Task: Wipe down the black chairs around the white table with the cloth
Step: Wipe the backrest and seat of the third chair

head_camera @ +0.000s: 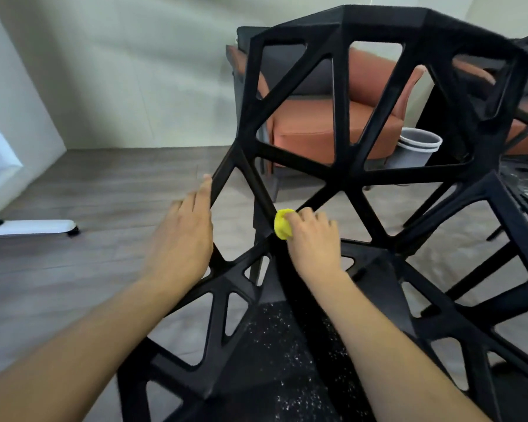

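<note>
**Cloth on the chair's lattice**

Wood floor [73, 269], pale wall, an orange armchair [326, 129] and a grey bin [415, 147] behind the black chair [363, 178]. Left hand [180, 239] lies flat, fingers straight, along a strut. Right hand [314, 239] pinches the yellow cloth [282, 223] against a strut junction — mostly hidden by fingers. White desk base [28, 228] cut off at left.

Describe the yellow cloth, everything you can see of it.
The yellow cloth is small, bright and bunched into a wad, soft-looking like microfibre. Only its left part shows; the rest is hidden under the right hand, whose fingers curl round it. It is pressed against a slanted bar of the black chair, low on the open lattice backrest where several bars meet. The left hand does not touch it.
</note>
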`<control>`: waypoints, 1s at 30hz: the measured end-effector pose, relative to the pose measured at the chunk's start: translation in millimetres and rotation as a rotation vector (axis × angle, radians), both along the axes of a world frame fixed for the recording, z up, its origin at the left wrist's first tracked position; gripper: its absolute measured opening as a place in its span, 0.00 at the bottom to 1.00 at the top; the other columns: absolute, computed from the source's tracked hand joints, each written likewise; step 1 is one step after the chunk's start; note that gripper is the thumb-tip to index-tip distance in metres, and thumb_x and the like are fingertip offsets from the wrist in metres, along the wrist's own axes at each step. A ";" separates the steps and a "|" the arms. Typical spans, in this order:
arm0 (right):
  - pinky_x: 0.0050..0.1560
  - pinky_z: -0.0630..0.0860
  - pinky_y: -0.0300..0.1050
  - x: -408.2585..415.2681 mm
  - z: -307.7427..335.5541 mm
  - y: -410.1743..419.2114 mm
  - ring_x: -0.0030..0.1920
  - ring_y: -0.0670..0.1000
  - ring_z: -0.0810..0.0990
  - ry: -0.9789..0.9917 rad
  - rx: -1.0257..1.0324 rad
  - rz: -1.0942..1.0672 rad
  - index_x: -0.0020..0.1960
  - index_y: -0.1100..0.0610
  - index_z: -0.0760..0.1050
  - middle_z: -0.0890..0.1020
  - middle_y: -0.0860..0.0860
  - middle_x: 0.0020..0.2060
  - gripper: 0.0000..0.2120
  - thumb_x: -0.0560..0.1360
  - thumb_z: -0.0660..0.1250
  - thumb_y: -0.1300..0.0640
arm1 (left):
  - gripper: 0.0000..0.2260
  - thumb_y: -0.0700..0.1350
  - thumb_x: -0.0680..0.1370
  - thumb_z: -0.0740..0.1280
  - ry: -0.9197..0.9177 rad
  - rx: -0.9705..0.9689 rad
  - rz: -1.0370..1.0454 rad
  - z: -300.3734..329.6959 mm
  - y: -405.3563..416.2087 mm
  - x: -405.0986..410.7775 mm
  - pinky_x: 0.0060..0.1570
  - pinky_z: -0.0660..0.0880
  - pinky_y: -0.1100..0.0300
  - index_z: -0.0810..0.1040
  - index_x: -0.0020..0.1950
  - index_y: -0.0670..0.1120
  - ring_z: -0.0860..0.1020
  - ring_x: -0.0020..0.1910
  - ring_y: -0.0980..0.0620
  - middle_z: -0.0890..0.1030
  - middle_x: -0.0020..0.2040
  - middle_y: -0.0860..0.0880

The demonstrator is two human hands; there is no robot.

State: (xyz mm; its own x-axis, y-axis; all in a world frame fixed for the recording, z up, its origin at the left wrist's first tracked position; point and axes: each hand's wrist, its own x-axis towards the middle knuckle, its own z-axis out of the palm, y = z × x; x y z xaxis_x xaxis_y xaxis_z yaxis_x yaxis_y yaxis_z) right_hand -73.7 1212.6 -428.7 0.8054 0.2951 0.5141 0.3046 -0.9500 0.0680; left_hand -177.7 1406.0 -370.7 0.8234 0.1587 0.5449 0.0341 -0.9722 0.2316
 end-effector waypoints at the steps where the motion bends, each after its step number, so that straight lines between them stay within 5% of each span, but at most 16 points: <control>1: 0.40 0.66 0.51 5.3 3.4 -7.1 0.44 0.60 0.76 -0.005 0.018 -0.026 0.53 0.54 0.78 0.78 0.54 0.45 0.14 0.69 0.72 0.61 | 0.26 0.38 0.82 0.59 -0.012 0.003 -0.008 -0.6 0.1 -0.1 0.43 0.68 0.51 0.56 0.80 0.44 0.71 0.49 0.43 0.76 0.57 0.43; 11: 0.51 0.69 0.53 -14.8 10.8 10.5 0.56 0.58 0.74 0.286 -0.043 0.038 0.63 0.55 0.72 0.76 0.52 0.55 0.15 0.77 0.65 0.54 | 0.32 0.32 0.77 0.65 -0.014 0.121 0.048 -4.8 -1.7 1.7 0.47 0.75 0.48 0.57 0.79 0.40 0.75 0.55 0.41 0.72 0.71 0.42; 14: 0.51 0.67 0.55 -20.1 19.8 3.6 0.57 0.59 0.72 0.340 -0.092 0.041 0.63 0.54 0.72 0.72 0.53 0.57 0.17 0.77 0.62 0.47 | 0.34 0.29 0.73 0.65 -0.048 0.222 0.024 -1.3 -8.7 1.6 0.65 0.69 0.43 0.60 0.78 0.40 0.68 0.69 0.36 0.64 0.76 0.39; 16: 0.49 0.67 0.53 -23.5 22.5 2.5 0.56 0.59 0.71 0.352 -0.122 0.006 0.63 0.53 0.72 0.70 0.54 0.57 0.15 0.78 0.62 0.52 | 0.32 0.31 0.72 0.64 -0.054 0.293 -0.091 -10.6 -26.6 1.6 0.71 0.64 0.41 0.64 0.77 0.41 0.63 0.74 0.36 0.64 0.77 0.39; 19: 0.49 0.71 0.52 -22.1 31.4 0.3 0.58 0.59 0.71 0.380 -0.189 -0.051 0.65 0.54 0.72 0.69 0.55 0.59 0.15 0.79 0.61 0.57 | 0.27 0.38 0.74 0.69 0.116 0.344 -0.258 -47.0 -60.0 5.3 0.69 0.67 0.43 0.70 0.73 0.43 0.69 0.71 0.37 0.72 0.72 0.41; 23: 0.50 0.74 0.53 -17.2 45.4 -23.0 0.60 0.59 0.69 0.464 -0.325 -0.209 0.65 0.54 0.73 0.70 0.56 0.59 0.14 0.79 0.61 0.58 | 0.21 0.46 0.76 0.67 0.343 0.313 -0.161 -72.3 -67.7 13.0 0.62 0.72 0.45 0.74 0.68 0.42 0.75 0.61 0.38 0.75 0.66 0.38; 27: 0.40 0.70 0.53 -11.3 54.6 -86.1 0.59 0.60 0.69 0.522 -0.446 -0.418 0.66 0.54 0.72 0.70 0.56 0.60 0.16 0.78 0.60 0.58 | 0.21 0.46 0.75 0.68 0.347 0.345 -0.123 -75.5 -66.5 13.2 0.47 0.75 0.47 0.75 0.67 0.43 0.78 0.48 0.39 0.76 0.63 0.39; 30: 0.49 0.74 0.54 -8.5 56.0 -120.2 0.64 0.60 0.69 0.581 -0.388 -0.439 0.69 0.54 0.70 0.70 0.56 0.62 0.18 0.80 0.59 0.58 | 0.21 0.44 0.75 0.69 0.330 0.334 -0.125 -76.5 -64.6 12.1 0.46 0.76 0.47 0.75 0.68 0.43 0.78 0.47 0.39 0.77 0.63 0.40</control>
